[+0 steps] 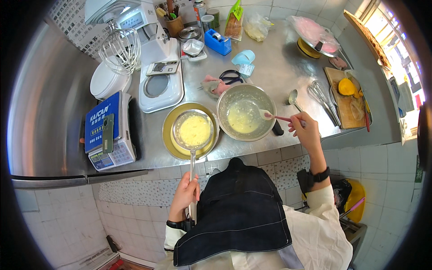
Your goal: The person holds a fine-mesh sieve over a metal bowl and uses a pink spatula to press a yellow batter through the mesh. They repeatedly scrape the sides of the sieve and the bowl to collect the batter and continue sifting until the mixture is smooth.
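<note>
My left hand (185, 190) grips the long metal handle of a round strainer (192, 148). The strainer's bowl sits over a metal mixing bowl (166, 133) and holds a lumpy pale-yellow mixture (194, 131). Some yellow liquid shows in the bowl beneath it. My right hand (303, 130) holds a silicone spatula (283, 118) by its pinkish handle. The spatula's pale head is inside a second metal bowl (222, 119), at its right side. Thin yellow liquid with small lumps (243, 118) covers that bowl's bottom. The two bowls stand side by side at the counter's front edge.
A ladle (293, 97), a balloon whisk (322, 98) and a wooden cutting board (349, 118) with mango pieces lie right. Black-handled scissors (231, 77) and a pink-grey cloth (216, 86) lie behind the bowls. A stand mixer (145, 40) and a digital scale (113, 152) stand left.
</note>
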The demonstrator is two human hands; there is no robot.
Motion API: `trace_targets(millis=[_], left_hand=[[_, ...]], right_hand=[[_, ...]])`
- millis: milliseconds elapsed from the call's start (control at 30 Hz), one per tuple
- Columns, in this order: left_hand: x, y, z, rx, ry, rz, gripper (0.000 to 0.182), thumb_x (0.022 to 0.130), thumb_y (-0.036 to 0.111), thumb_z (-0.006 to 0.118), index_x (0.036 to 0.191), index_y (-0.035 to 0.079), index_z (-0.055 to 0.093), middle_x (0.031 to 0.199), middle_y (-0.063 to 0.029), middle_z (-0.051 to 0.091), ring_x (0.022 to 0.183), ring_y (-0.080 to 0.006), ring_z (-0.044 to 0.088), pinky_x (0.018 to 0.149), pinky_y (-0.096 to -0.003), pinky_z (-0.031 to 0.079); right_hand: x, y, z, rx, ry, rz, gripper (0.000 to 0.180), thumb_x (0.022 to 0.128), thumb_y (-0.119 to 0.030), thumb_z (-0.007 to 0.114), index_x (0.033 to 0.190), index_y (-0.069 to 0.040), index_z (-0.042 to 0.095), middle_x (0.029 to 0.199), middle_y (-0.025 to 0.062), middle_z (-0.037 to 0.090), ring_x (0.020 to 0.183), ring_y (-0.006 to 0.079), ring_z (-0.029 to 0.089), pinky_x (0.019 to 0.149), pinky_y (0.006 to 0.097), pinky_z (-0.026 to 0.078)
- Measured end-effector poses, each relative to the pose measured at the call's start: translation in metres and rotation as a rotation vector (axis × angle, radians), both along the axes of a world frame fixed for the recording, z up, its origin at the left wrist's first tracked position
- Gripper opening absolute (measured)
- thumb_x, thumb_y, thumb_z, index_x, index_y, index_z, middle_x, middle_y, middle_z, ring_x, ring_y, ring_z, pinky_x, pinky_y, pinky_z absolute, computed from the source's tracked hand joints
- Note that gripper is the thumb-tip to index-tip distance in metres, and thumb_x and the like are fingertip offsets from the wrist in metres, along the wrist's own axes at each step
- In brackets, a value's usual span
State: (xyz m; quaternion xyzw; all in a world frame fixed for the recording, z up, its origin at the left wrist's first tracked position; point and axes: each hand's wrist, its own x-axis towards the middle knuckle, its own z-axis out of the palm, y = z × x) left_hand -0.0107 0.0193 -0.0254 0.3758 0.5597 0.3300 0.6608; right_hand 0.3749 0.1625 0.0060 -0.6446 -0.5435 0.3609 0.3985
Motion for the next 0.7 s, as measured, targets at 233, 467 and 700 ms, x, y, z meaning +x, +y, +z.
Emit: trace_targets(millis=[233,467,700], left_hand=[[-0.001,-0.001,-0.003,-0.018,0.012,-0.023,0.012,0.100,0.018,0.038,0.104,0.008,0.043,0.051,-0.0012,0.048,0.039,-0.0081,0.043,0.038,-0.0206,0.032],[0.003,0.002,0.004,-0.058,0.028,-0.039,0.011,0.100,0.018,0.038,0.103,0.009,0.044,0.049,0.0001,0.046,0.038,-0.0073,0.041,0.038,-0.0212,0.030],[-0.003,0.009,0.005,-0.061,-0.005,-0.072,0.011,0.100,0.018,0.037,0.103,0.010,0.044,0.049,0.0002,0.046,0.037,-0.0080,0.039,0.037,-0.0216,0.029]], right_hand=[[-0.013,0.054,0.005,-0.232,-0.324,0.075,0.019,0.083,-0.014,0.060,0.076,0.003,0.063,0.057,0.0127,0.061,0.050,0.0204,0.062,0.053,0.0332,0.049],[-0.014,0.049,-0.055,-0.222,-0.430,0.201,0.016,0.079,-0.015,0.061,0.079,0.000,0.067,0.072,0.0210,0.064,0.069,0.0360,0.063,0.064,0.0400,0.050],[-0.043,0.070,-0.050,-0.202,-0.394,0.264,0.018,0.081,-0.015,0.059,0.083,0.002,0.066,0.069,0.0185,0.064,0.066,0.0291,0.064,0.061,0.0372,0.049]])
